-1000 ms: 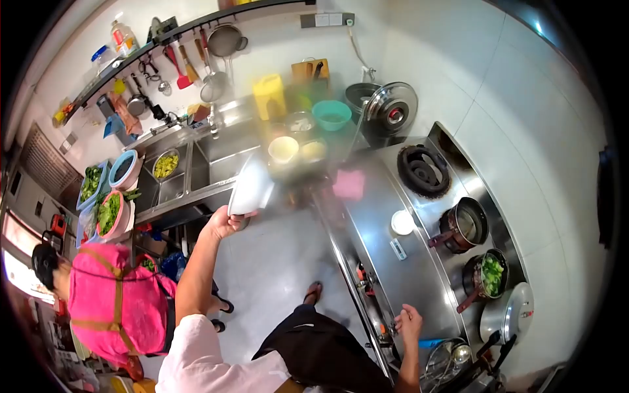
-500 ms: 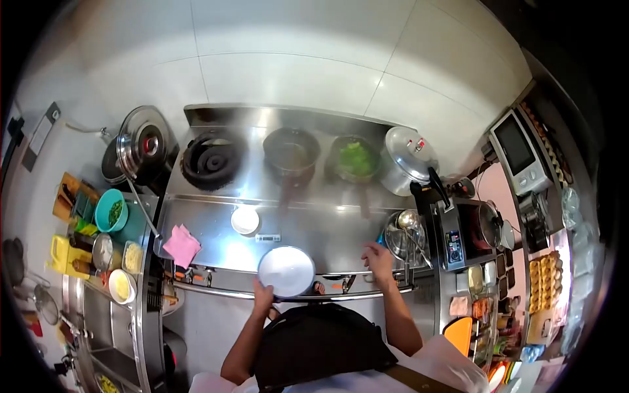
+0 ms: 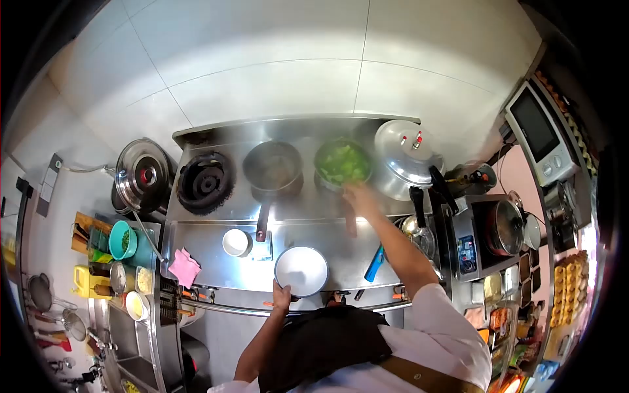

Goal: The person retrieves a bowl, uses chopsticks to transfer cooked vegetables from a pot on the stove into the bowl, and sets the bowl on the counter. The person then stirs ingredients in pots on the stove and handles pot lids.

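My left hand (image 3: 282,297) grips the rim of a white bowl (image 3: 301,272) above the front edge of the steel counter (image 3: 216,268). The bowl looks empty. My right hand (image 3: 357,195) is closed at the front side of a steaming pan of green vegetables (image 3: 342,162), near the top of its handle (image 3: 350,219); blur hides exactly what its fingers hold. Left of that pan stands a second steaming pan (image 3: 272,167) with its handle towards me. A small white bowl (image 3: 236,242) is beside a small scale (image 3: 262,247).
A black burner (image 3: 206,183) is at the left. A pressure cooker (image 3: 407,157) stands right of the pans. A pink cloth (image 3: 185,267) and a blue-handled tool (image 3: 374,264) lie on the counter. Further right are an induction cooker (image 3: 466,252) and a microwave (image 3: 542,131).
The view has turned from the sink side to the stove. My left hand has brought the white bowl over the counter's front edge. My right hand has reached forward to the vegetable pan.
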`<move>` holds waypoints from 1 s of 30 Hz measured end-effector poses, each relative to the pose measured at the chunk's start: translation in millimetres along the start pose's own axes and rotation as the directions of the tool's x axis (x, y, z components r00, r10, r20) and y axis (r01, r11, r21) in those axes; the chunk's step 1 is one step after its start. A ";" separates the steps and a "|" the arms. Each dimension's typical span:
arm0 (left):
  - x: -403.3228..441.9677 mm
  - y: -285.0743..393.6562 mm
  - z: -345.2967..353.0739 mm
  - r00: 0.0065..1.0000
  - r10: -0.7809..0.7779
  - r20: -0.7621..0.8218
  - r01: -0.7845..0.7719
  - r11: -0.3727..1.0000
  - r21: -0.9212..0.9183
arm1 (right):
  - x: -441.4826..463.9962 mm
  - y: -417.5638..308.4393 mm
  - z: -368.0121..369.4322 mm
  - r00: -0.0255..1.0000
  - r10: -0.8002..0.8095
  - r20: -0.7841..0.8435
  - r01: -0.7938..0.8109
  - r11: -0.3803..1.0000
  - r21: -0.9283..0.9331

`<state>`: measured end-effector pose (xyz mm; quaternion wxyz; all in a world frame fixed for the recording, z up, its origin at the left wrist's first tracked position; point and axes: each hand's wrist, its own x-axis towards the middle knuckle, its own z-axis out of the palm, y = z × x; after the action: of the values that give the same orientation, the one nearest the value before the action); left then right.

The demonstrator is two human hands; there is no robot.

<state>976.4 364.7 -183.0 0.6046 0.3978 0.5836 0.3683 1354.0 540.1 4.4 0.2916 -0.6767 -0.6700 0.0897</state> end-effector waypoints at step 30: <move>49.1 12.8 34.0 0.971 -0.160 0.179 0.159 0.987 0.025 | 179.3 81.7 -0.4 0.998 -0.009 0.063 0.002 0.993 0.115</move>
<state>1013.0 412.9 -191.5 0.6806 0.3846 0.5582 0.2778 1439.5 717.5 11.0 0.3089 -0.6539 -0.6745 0.1486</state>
